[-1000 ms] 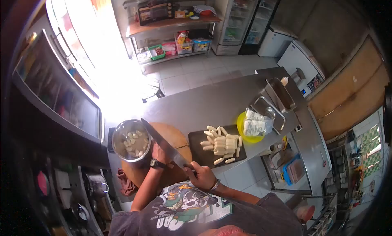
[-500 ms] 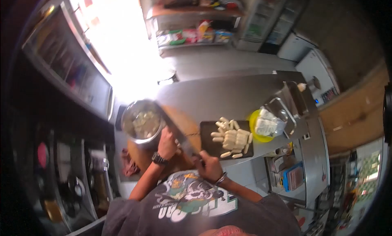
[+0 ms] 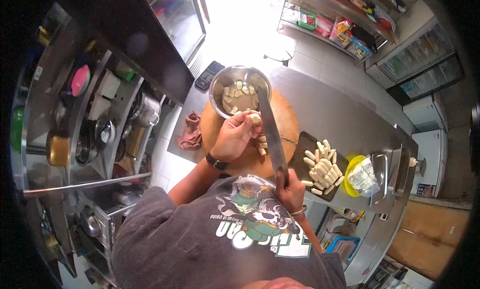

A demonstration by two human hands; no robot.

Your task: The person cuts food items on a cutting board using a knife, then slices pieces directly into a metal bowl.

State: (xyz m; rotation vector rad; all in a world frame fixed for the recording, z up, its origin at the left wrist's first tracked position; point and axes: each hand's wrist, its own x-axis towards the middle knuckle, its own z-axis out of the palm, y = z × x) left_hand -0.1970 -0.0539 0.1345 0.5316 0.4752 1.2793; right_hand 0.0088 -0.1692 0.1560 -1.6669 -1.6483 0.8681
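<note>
My right hand (image 3: 291,193) grips the handle of a large, wide-bladed knife (image 3: 273,134). Its blade points away from me over a round wooden chopping board (image 3: 286,120), the tip at the rim of a steel bowl (image 3: 216,95). Between the thumb and fingers of my left hand (image 3: 234,139) is a small pale cut piece (image 3: 255,118), held just short of the bowl. Several similar pieces (image 3: 239,91) lie inside that bowl. More cut pieces (image 3: 262,145) rest on the board between my left hand and the blade.
Right of the board, a dark tray (image 3: 303,161) carries a pile of pale finger-shaped sticks (image 3: 325,169). Beyond it are a yellow bowl (image 3: 351,187) with a plastic packet (image 3: 364,178) and metal pans (image 3: 398,170). A crumpled cloth (image 3: 189,131) lies left of the board.
The camera view has turned, shifting the counter within it. My left hand has lifted from beside the blade toward the bowl, now visibly holding a piece. The right hand keeps the knife.
</note>
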